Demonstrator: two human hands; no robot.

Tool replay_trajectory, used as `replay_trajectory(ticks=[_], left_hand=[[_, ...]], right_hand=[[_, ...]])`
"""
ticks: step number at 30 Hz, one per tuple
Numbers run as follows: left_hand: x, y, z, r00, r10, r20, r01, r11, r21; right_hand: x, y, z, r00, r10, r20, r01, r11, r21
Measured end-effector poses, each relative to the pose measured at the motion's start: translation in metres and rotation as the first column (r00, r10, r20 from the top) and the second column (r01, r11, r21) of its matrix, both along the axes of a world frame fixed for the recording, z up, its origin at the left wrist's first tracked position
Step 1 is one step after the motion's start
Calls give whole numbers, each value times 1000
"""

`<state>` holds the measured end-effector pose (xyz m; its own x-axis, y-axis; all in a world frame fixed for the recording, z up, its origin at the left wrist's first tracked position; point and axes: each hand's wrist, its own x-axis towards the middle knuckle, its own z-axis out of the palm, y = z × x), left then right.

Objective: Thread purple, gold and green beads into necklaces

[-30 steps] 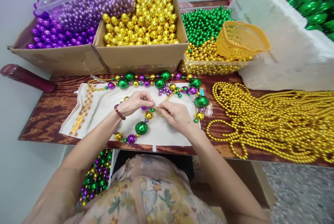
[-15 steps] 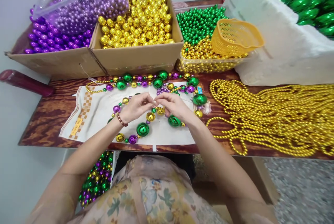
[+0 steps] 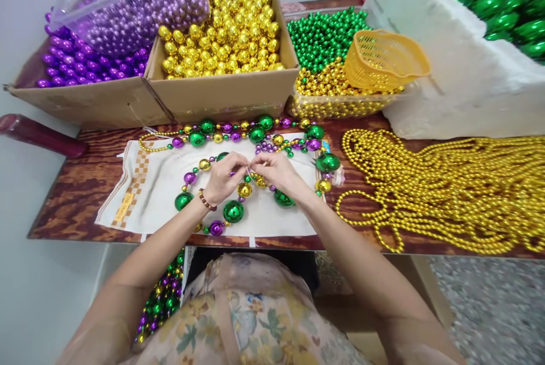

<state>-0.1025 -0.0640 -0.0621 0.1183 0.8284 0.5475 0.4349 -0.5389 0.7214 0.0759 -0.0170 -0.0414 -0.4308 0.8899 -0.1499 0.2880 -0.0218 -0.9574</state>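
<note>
My left hand [image 3: 227, 176] and my right hand [image 3: 275, 171] meet over a white towel [image 3: 162, 194], fingertips pinched together. A thin whitish string [image 3: 251, 172] shows between the fingers of both hands. Just below them lies a bead strand [image 3: 233, 211] of green, gold and purple balls, curving round under both wrists. More of the big beads [image 3: 257, 134] run along the towel's far edge, ending at the left in a loop of small gold beads [image 3: 147, 143]. A small heap of purple beads [image 3: 266, 146] sits just beyond my right hand.
Boxes of purple beads [image 3: 85, 64] and gold beads [image 3: 230, 30] stand at the back. Right of them, a clear tub [image 3: 340, 107] carries a yellow basket [image 3: 385, 61]. Gold bead strands [image 3: 447, 189] cover the table's right; a white foam box [image 3: 460, 70] stands behind.
Both hands remain pinched together and have shifted slightly; my left hand is turned more upright. The string now shows below the fingertips. The green bead under my left wrist is more exposed.
</note>
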Motion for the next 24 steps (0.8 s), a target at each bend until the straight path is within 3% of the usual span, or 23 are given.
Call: replay_trajectory(ticks=[3,4,5,7,9,12,14,16,18,20,24], left_hand=[[-3,0,-3,994,4,112,5,996,-87],[-5,0,-3,987,1,161,22,990,-137],[-7,0,-4,977,-11,215,55,979,-197],[-9,0,-4,941,-54,334,168,932,-321],[-10,-1,-2,885,-73,459,277,877,-393],[-7,-3,-1,772,2,636,347,837,-424],[-3,-5,-2,689,64,722,383,814,-437],[0,-5,-3,659,95,746,404,793,-457],[2,-4,-5,711,95,697,378,784,-493],[1,-2,-5,789,70,610,341,777,-529],[-3,2,-1,861,-16,509,342,758,-555]], right_hand=[[19,2,3,982,-153,113,120,960,253],[26,1,3,980,-175,94,142,949,282],[33,-1,3,985,-173,26,161,954,254],[41,-7,1,958,-151,-244,168,985,50],[41,-14,-4,842,-188,-506,115,978,-172],[31,-24,-17,747,-235,-622,31,946,-321],[25,-29,-25,770,-245,-589,69,950,-305],[21,-32,-31,821,-231,-522,134,967,-216],[21,-34,-32,906,-152,-395,141,988,-56],[23,-34,-27,976,-32,-216,59,991,121],[25,-30,-16,993,118,-11,-110,950,292]])
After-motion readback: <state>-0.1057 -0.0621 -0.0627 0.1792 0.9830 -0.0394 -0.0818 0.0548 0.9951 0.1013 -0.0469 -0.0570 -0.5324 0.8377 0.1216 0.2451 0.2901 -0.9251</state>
